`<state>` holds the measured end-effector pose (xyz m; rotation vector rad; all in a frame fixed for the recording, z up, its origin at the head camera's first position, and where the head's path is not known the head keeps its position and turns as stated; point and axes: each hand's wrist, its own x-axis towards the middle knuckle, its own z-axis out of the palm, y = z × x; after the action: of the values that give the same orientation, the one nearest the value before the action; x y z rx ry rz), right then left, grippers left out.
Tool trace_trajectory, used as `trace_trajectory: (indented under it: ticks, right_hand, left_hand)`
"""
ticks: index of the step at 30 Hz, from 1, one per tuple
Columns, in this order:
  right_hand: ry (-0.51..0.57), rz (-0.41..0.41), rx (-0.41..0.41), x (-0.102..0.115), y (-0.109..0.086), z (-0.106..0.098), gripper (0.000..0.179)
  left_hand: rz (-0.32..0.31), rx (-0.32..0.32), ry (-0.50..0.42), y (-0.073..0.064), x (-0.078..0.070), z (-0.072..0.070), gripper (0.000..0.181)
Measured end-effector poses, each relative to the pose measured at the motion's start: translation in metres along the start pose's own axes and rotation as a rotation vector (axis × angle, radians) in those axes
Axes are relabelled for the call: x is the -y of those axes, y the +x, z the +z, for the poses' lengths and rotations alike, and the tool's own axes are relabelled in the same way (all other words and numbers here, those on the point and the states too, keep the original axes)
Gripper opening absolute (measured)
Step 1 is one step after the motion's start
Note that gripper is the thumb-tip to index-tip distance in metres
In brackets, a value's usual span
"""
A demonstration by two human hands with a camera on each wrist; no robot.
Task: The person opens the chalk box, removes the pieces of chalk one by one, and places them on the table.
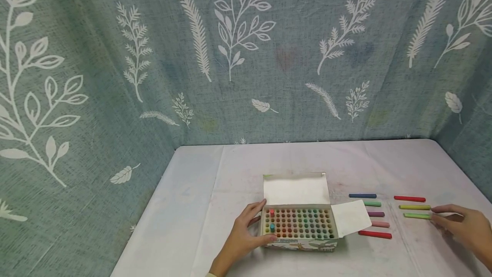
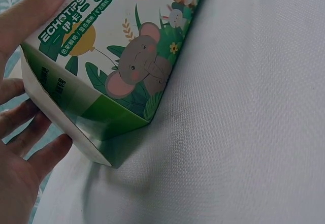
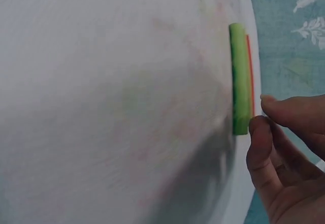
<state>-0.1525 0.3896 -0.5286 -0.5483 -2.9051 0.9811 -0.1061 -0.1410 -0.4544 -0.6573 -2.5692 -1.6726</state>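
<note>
My left hand (image 1: pixel 246 230) holds the left end of an open cardboard chalk box (image 1: pixel 296 243), thumb along the front and fingers at the side flap (image 2: pixel 61 125). Rows of round coloured spots fill the box top; a red stick (image 1: pixel 272 213) and a teal stick (image 1: pixel 272 227) stand higher. Over on the right, my right hand (image 1: pixel 463 223) has its fingertips at the right ends of a yellow chalk stick (image 1: pixel 415 207) and a light green chalk stick (image 1: pixel 417 216). In the right wrist view those fingertips lie beside the green stick's end, not wrapped round it.
A red chalk stick (image 1: pixel 409 198) lies behind the yellow one. Left of these is a column of several sticks, from a blue one (image 1: pixel 362 195) to a red one (image 1: pixel 375 234). The box's right flap (image 1: pixel 351 217) overlaps some. Patterned curtain (image 1: pixel 246 97) surrounds the white-covered table (image 1: pixel 215 174).
</note>
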Motion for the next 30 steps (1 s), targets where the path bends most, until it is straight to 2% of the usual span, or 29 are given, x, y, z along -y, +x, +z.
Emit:
trace_trajectory:
  ticks: [4, 7, 10, 16, 21, 30]
  right_hand:
    - [-0.041, -0.126, -0.043, 0.017, -0.007, -0.007, 0.042]
    - [-0.031, -0.227, -0.076, 0.039, -0.018, -0.014, 0.036]
    - [-0.003, -0.291, -0.082, 0.064, -0.03, -0.019, 0.033]
    - [0.004, -0.431, -0.11, 0.102, -0.046, -0.027, 0.024]
    - [0.06, -0.554, -0.122, 0.127, -0.056, -0.032, 0.015]
    - [0.145, -0.743, -0.126, 0.169, -0.077, -0.033, 0.022]
  left_hand:
    - [0.006, 0.003, 0.001, 0.001, -0.002, -0.001, 0.077]
    - [0.01, 0.004, 0.003, 0.001, -0.002, -0.002, 0.078]
    - [0.013, 0.001, 0.004, 0.002, 0.001, -0.002, 0.078]
    - [0.007, -0.007, 0.019, 0.002, 0.021, 0.003, 0.08]
    - [-0.005, -0.012, 0.038, 0.002, 0.034, 0.006, 0.08]
    - [-0.008, -0.016, 0.04, 0.001, 0.036, 0.006, 0.08]
